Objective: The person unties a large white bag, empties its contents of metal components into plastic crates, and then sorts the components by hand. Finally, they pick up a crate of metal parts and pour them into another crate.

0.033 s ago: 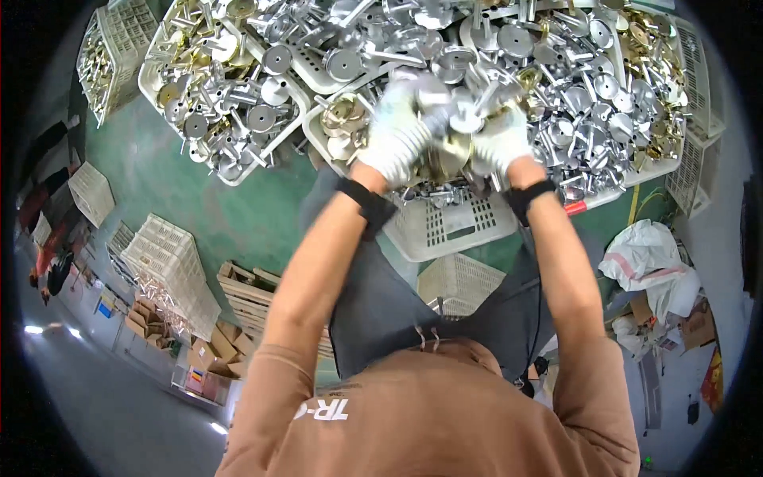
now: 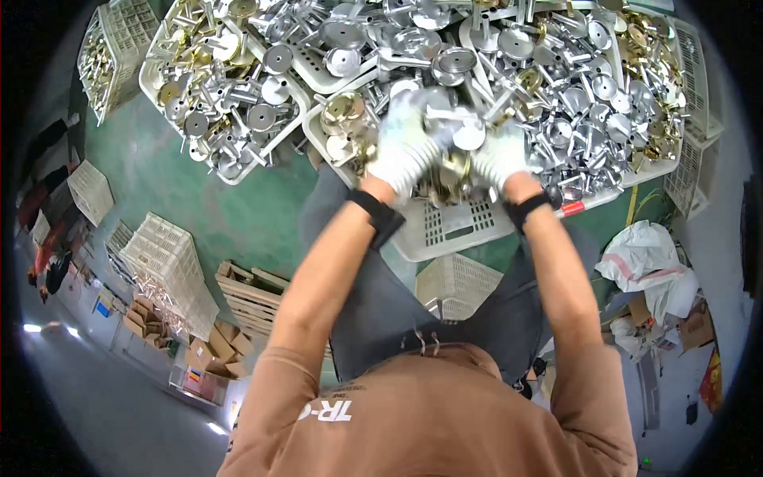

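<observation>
White ribbed work gloves cover both my hands, which work close together over a crate of metal parts. My left hand (image 2: 404, 147) is closed around a silver metal disc with a stem (image 2: 469, 135), whose disc points toward the right hand. My right hand (image 2: 501, 153) is right beside that disc, its fingers smeared by motion and partly hidden. Below and between the hands, more gold and silver parts lie in a white plastic crate (image 2: 457, 232). A gold disc (image 2: 344, 108) rests left of my left hand.
Heaped silver and gold stemmed discs fill a left crate (image 2: 230, 180) and a right crate (image 2: 653, 172). A red handle-like piece (image 2: 572, 208) lies at the right crate's edge. Stacked crates (image 2: 163, 253), a wooden pallet (image 2: 246, 296) and a white sack (image 2: 644, 256) stand around me.
Both hands have shifted slightly, the left a little rightward and down. The silver disc between them has tilted, and the gold disc at left is more exposed.
</observation>
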Demonstrator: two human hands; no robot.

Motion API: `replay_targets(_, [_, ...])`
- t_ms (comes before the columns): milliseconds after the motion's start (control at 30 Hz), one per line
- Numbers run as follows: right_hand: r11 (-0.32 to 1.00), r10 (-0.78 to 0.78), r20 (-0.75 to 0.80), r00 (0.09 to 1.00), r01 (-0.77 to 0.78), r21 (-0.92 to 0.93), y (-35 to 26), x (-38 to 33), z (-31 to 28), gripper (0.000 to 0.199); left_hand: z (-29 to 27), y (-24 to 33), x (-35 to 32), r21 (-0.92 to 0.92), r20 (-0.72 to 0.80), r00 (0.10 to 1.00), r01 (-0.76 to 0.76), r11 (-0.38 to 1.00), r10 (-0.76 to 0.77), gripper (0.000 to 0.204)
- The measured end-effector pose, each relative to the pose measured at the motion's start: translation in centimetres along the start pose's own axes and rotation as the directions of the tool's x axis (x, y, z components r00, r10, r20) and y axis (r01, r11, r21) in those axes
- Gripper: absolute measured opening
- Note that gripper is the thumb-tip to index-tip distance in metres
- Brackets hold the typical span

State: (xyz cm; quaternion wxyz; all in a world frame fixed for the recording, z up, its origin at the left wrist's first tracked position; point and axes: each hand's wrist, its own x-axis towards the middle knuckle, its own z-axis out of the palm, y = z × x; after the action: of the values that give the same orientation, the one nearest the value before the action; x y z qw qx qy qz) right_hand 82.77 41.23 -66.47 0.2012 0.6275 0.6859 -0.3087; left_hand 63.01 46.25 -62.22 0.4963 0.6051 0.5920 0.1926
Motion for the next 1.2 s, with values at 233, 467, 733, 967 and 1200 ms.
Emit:
replay_targets(233, [0.973, -0.176, 0.194, 0.965, 0.201, -0.115, -1.2, -11.3, 4.3, 0.058, 6.4, -1.2, -13.4, 0.401, 0.251, 0.935, 0.136, 0.906, -0.251, 0.059])
replay_targets(467, [0.959, -0.231, 0.042, 0.972, 0.22, 0.179, 1.1, -15.2, 5.0, 0.054, 1.0, -3.4, -18.5, -0.021, 0.348, 0.914, 0.228, 0.973, -0.207, 0.032])
replay_targets(733, [0.906, -0.03, 0.155, 0.987, -0.039, 0.422, -6.3, -15.8, 5.8, 0.038, -15.5, -21.1, -19.2, -0.017, -0.152, 0.893, 0.426, 0.905, -0.423, 0.027])
replay_targets(967, [0.573, -0.065, 0.425, 0.903, -0.315, 0.757, -28.9, -10.7, 9.3, 0.046, -26.9, -36.1, -24.9, -0.322, 0.186, 0.548, 0.818, 0.476, -0.816, 0.031])
replay_targets(1200, [0.549, 0.045, 0.363, 0.931, -0.326, 0.77, -35.6, -8.8, 16.7, 0.061, -36.1, -45.7, -26.9, 0.171, 0.076, 0.648, 0.74, 0.65, -0.758, 0.04])
